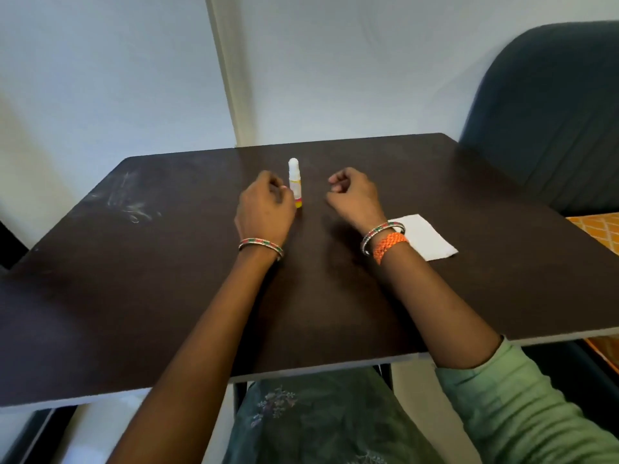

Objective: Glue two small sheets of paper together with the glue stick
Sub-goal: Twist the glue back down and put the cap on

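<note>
A white glue stick (294, 182) with a yellow and red base stands upright, cap on, on the dark table (150, 262), towards the far edge. My left hand (264, 209) rests just left of it with its fingers curled. One fingertip is at the stick's side, and the back of the hand hides whether it grips. My right hand (355, 195) lies to the right of the stick, loosely curled with nothing in it. A white sheet of paper (427, 241) lies flat by my right wrist, one corner hidden under the bangles. I cannot tell if it is one sheet or two stacked.
A dark blue chair (549, 112) stands at the table's far right corner. White walls close in behind the table. Pale scuff marks (134, 209) show on the left of the tabletop. An orange patterned cloth (599, 232) lies past the right edge.
</note>
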